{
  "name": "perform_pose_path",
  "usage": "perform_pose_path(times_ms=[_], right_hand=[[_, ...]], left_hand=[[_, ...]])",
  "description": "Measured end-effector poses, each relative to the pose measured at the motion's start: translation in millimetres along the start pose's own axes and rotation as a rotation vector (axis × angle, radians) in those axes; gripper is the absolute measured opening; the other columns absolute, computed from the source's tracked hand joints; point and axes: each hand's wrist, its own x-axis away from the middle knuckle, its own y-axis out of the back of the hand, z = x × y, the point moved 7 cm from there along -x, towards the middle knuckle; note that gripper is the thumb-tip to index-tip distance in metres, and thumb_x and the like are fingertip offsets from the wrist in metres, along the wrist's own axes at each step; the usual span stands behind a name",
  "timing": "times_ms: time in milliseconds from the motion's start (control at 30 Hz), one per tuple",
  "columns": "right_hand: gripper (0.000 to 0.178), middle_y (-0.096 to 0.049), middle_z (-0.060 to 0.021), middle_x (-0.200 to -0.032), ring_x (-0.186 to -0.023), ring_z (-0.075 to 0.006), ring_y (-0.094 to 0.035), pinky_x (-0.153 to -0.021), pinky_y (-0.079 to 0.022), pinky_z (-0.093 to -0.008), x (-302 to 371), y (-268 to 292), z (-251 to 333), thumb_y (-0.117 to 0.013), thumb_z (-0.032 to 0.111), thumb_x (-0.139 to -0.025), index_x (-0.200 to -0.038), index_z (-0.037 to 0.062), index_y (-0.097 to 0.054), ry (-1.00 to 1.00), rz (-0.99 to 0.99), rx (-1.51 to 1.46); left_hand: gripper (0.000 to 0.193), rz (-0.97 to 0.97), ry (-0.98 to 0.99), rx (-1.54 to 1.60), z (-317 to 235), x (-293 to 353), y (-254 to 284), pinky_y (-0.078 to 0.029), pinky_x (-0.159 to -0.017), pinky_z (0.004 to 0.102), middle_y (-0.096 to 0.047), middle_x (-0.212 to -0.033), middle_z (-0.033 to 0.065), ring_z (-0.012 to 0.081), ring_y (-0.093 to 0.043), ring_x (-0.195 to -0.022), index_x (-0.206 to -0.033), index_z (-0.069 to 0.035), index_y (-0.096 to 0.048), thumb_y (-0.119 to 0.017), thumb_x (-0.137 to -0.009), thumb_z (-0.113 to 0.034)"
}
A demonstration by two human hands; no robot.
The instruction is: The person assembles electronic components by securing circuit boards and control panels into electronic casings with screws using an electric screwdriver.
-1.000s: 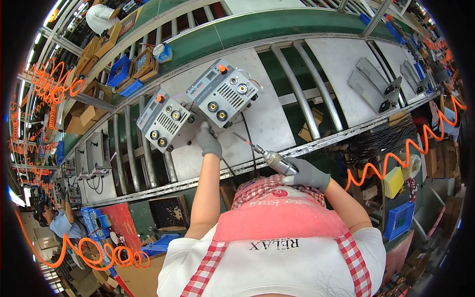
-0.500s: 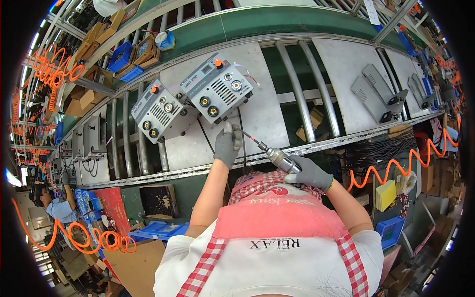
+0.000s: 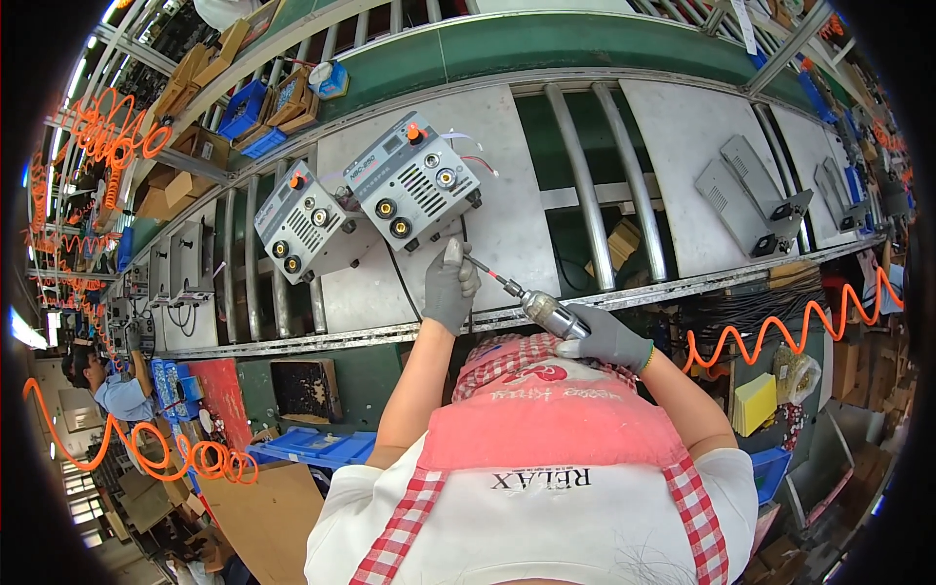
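Observation:
My right hand [image 3: 609, 338], in a grey glove, is wrapped round a silver power screwdriver [image 3: 548, 312] whose long thin bit [image 3: 487, 271] points up and left. The bit's end reaches the fingers of my gloved left hand [image 3: 450, 288], which are curled together; whatever they hold there is hidden or too small to make out. Just beyond my left hand, a grey welding machine [image 3: 414, 185] with an orange knob rests tilted on the pale conveyor board [image 3: 517, 234]. A second, similar machine [image 3: 307, 224] leans at its left. Black cables hang down by my left hand.
Bare metal rollers [image 3: 585, 185] cross the conveyor at the right. Beyond them lie bent grey metal panels [image 3: 751, 200]. Orange coiled hoses [image 3: 799, 331] hang at both sides. Blue bins [image 3: 312, 447] stand below the near edge. A co-worker [image 3: 117, 390] is at far left.
Both machines appear slightly further left and the panels slightly further right and lower, as the view has shifted a little. My hands and the screwdriver keep nearly the same pose.

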Motion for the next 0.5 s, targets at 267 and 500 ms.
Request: perform_pose_path(times_ms=[267,500], right_hand=[[0.054,-0.058,-0.0052,-0.078,-0.061,-0.0099,-0.055,-0.054,-0.045,-0.0246,-2,18,8,-0.074,0.036,-0.071,-0.107,0.0026,-0.052,-0.001,-0.077,-0.054],[0.048,-0.056,-0.0036,-0.066,-0.048,-0.0084,-0.054,-0.043,-0.042,-0.0218,-12,26,11,-0.072,0.027,-0.075,-0.108,0.0020,-0.047,-0.013,-0.135,-0.220]], left_hand=[[0.033,-0.143,0.056,-0.349,-5,1,-12,-0.036,-0.048,0.0170,-0.057,-0.074,0.0018,0.0063,-0.047,-0.059,-0.112,0.000,-0.058,-0.052,-0.095,-0.027],[0.043,0.067,-0.222,-0.967,-130,-24,-97,-0.041,-0.054,0.0277,-0.059,-0.066,0.0031,0.0126,-0.052,-0.061,-0.084,-0.002,-0.068,-0.048,-0.092,-0.039]])
